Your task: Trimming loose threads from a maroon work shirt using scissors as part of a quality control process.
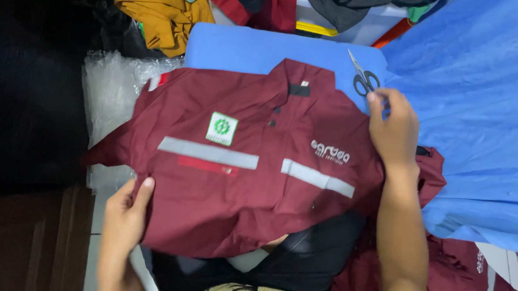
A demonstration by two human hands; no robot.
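A maroon work shirt [251, 180] with grey reflective strips, a green-and-white chest patch and white chest lettering lies face up across my lap, collar pointing away from me. My left hand [125, 209] grips its lower left edge, thumb on top of the cloth. My right hand [393, 131] rests on the shirt's right shoulder, fingers pressed over the fabric edge. A pair of black-handled scissors [364, 77] lies just beyond my right fingertips on a blue sheet [240, 48].
Blue cloth [481, 114] covers the right side. Clear plastic wrap [107, 92] lies at the left under the sleeve. Mustard [160, 13], red and dark garments are piled at the back. More maroon cloth [463, 276] sits at the lower right.
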